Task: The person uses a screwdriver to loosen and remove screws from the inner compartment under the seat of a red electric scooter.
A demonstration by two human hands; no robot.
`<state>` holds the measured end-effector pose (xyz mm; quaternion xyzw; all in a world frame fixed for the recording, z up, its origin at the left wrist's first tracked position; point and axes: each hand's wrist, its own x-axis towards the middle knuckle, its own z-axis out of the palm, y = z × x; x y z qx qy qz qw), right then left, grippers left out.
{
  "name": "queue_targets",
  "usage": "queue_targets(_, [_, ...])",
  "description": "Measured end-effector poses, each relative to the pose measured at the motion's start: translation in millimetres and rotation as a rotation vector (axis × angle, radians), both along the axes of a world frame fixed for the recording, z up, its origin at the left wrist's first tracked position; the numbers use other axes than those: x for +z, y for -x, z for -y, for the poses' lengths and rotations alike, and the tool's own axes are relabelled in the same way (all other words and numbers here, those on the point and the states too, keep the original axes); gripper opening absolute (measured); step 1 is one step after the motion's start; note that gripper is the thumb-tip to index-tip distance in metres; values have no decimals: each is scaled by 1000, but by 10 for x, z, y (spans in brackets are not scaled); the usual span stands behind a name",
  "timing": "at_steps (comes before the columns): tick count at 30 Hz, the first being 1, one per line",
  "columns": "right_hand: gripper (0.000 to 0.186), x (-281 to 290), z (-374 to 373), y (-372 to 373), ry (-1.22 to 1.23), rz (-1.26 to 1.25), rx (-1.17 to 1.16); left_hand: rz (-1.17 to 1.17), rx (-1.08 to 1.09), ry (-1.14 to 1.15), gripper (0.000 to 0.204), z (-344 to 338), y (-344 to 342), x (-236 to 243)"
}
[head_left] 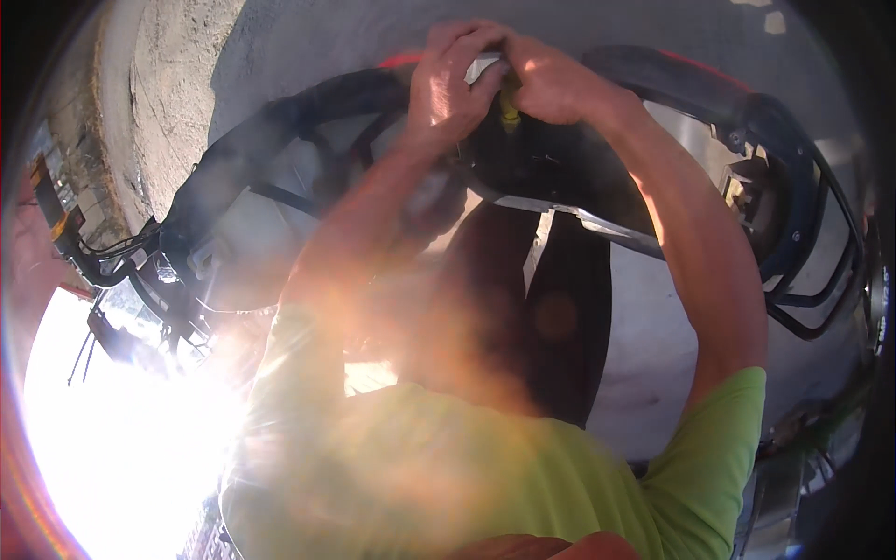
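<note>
Both my hands meet over the far part of a dark, curved vehicle frame. My left hand (450, 89) is bent, its fingers curled toward the right one and its thumb pointing inward. Pressed up against it, my right hand (553, 82) is closed, with the fingers folded under. A small yellow piece (510, 108) shows between them, beside the right fingers, above a black body panel (551, 173). What the fingertips grip is mostly hidden. A pale bit (480, 67) shows in the gap between left thumb and fingers.
A dark tubular bar (271, 131) curves off to the left, and a black rack (821, 280) sits at the right. Below the panel lies a long dark seat-like shape (560, 327). Strong sun glare (131, 439) washes out the lower left. A rough stone surface (173, 84) is at the upper left.
</note>
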<state>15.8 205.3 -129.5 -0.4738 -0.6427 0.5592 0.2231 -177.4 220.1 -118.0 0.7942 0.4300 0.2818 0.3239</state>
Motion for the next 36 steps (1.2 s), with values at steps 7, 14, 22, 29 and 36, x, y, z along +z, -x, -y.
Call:
queue_targets(7, [96, 84, 23, 37, -59, 144, 58, -118, 185, 329, 40, 91, -9, 90])
queue_targets(14, [94, 51, 211, 71, -174, 232, -188, -125, 115, 524, 42, 47, -127, 148])
queue_targets(22, [51, 419, 1611, -165, -189, 82, -829, -411, -392, 453, 39, -444, -2, 157])
queue_targets(29, [39, 346, 2084, 12, -114, 273, -810, -821, -468, 320, 46, -458, -362, 555])
queue_targets(36, [36, 362, 1973, 52, 53, 329, -774, -1010, -486, 184, 59, -462, -370, 490])
